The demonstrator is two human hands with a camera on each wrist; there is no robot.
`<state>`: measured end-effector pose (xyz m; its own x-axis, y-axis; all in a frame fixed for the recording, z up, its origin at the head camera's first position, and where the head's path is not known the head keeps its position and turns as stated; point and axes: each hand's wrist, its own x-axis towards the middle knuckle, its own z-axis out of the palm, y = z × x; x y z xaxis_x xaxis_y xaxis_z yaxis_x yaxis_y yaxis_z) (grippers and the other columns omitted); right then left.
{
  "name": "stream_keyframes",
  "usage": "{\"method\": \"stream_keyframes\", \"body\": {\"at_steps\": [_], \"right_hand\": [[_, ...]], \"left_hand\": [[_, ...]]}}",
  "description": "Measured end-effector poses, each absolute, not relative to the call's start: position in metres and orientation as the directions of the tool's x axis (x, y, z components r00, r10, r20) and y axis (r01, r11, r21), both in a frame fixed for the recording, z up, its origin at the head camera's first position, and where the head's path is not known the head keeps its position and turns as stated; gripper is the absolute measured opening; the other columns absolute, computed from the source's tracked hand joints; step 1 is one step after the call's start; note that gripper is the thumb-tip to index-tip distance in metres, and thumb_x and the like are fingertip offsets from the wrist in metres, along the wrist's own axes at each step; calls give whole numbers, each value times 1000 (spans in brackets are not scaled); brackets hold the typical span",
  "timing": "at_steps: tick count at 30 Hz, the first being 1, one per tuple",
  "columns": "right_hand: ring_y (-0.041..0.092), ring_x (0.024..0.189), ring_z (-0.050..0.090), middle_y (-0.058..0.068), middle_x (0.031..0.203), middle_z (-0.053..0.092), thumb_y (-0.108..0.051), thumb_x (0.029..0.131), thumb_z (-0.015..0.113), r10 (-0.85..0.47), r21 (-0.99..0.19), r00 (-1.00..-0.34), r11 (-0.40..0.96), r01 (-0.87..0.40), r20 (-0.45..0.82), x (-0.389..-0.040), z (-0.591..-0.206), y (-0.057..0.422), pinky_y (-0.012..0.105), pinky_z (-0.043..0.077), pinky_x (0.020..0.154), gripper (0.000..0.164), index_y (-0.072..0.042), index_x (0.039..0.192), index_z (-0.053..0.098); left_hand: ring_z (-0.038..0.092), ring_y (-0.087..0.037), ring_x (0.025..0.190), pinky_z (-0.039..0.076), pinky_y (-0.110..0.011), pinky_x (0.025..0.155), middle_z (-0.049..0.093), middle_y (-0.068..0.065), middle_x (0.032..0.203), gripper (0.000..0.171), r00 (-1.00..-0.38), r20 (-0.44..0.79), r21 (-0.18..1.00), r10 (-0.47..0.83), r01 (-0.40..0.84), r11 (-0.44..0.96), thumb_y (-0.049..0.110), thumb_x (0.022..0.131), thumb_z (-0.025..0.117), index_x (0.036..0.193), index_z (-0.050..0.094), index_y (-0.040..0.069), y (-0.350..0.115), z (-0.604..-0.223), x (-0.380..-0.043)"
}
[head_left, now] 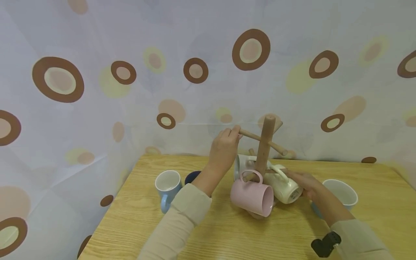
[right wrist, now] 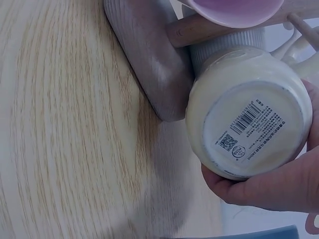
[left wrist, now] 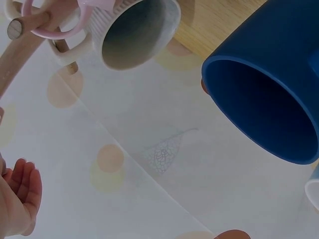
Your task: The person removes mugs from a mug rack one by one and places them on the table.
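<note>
My left hand (head_left: 223, 150) pinches the end of an upper peg on a wooden mug tree (head_left: 265, 144). My right hand (head_left: 307, 183) holds a cream mug (head_left: 282, 187) by its body, on the tree's right side. The mug lies tilted, its handle over a lower peg and its labelled base (right wrist: 256, 130) toward the right wrist camera. A pink mug (head_left: 248, 195) hangs by its handle on a front peg. Behind it, a white ribbed mug (head_left: 241, 168) hangs with its mouth to the left; part of it is hidden.
On the wooden table (head_left: 130, 224), a light blue mug (head_left: 167, 184) stands at left. A dark blue mug (left wrist: 264, 84) is partly behind my left forearm. Another blue mug (head_left: 344, 195) with a pale inside stands behind my right forearm. Patterned cloth (head_left: 208, 94) hangs behind the table.
</note>
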<state>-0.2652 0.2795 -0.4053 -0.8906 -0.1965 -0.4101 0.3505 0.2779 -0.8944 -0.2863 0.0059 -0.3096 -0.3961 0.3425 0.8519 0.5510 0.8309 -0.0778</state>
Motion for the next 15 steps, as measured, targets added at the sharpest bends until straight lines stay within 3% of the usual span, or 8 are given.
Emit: {"method": "stream_keyframes", "body": {"at_steps": [5,15], "right_hand": [[10,75,60,-3,81,61,-45,93,36,-128,-883,-903,303,358,-410,-257,-398,272,32,51,71,72,14,133,25],[9,76,58,-3,82,59,-48,91,38,-43,-855,-909,361,372,-414,-250,-390,271,29,49,71,77,14,134,24]], "left_hand": [[58,-14,65,49,-20,59,60,-4,75,20,-390,855,-79,342,555,828,20,85,58,101,57,7,7,-310,-287],[57,-15,63,48,-20,58,58,-4,72,19,-398,858,-49,325,566,823,20,86,58,100,56,6,8,-309,-286]]}}
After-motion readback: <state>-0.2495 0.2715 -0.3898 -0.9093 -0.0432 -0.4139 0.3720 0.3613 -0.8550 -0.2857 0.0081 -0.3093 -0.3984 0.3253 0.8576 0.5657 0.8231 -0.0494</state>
